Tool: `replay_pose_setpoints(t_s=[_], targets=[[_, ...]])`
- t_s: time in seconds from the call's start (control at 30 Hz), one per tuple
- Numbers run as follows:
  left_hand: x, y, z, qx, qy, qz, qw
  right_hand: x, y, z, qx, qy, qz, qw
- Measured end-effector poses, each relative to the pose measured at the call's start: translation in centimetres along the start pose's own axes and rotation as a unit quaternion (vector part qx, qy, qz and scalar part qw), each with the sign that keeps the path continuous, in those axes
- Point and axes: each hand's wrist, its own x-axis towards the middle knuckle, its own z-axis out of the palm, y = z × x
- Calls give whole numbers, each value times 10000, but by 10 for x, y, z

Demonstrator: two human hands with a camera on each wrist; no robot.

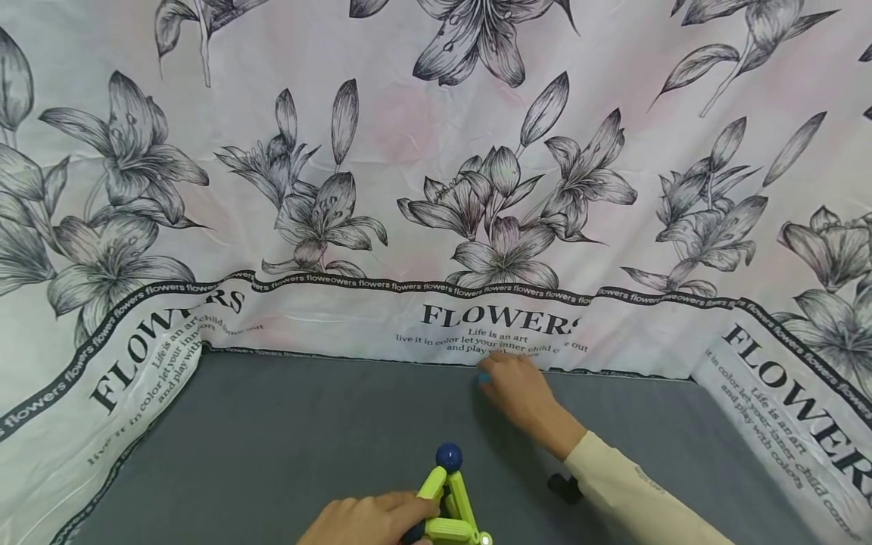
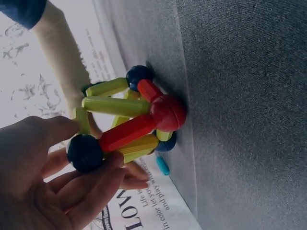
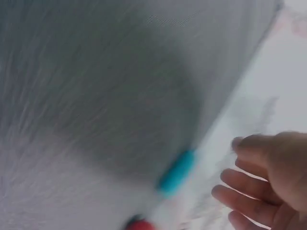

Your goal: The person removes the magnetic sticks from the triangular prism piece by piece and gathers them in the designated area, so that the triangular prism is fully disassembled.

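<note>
My left hand grips a frame of magnetic sticks and balls, lime green with a navy ball on top in the head view. In the left wrist view, the left hand has its fingers and thumb around a navy ball at one corner; red, yellow and lime sticks run to a red ball near the grey surface. My right hand reaches to the back edge, beside a teal stick. In the right wrist view, the right hand's fingers are spread and apart from that stick.
A grey tabletop lies under both hands. Flower-printed white cloth rises behind it and borders both sides. A small dark object shows beside the right sleeve; its kind is unclear.
</note>
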Motion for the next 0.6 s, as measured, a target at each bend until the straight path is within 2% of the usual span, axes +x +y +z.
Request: replay_pose_setpoints(t_s=[0.07, 0.17, 0.3, 0.4, 0.47, 0.6], targets=[[-1, -2, -1, -78, -64, 4, 9999, -6, -14, -17, 321, 189, -223, 9991], [-2, -2, -2, -163, -138, 13, 9998, -22, -38, -48, 826, 271, -454, 9952], [-1, -2, -4, -470, -387, -220, 9979, -49, -66, -77, 1346, 394, -831, 9866], [-2, -3, -6, -695, -596, -408, 9950, -70, -82, -82, 1731, 448, -1239, 9761], [-2, -4, -7, -775, -653, -414, 9940, -83, -91, -81, 1914, 433, -1446, 9698], [-2, -5, -8, -876, -702, -334, 9931, -104, -103, -73, 1908, 450, -1612, 9673]])
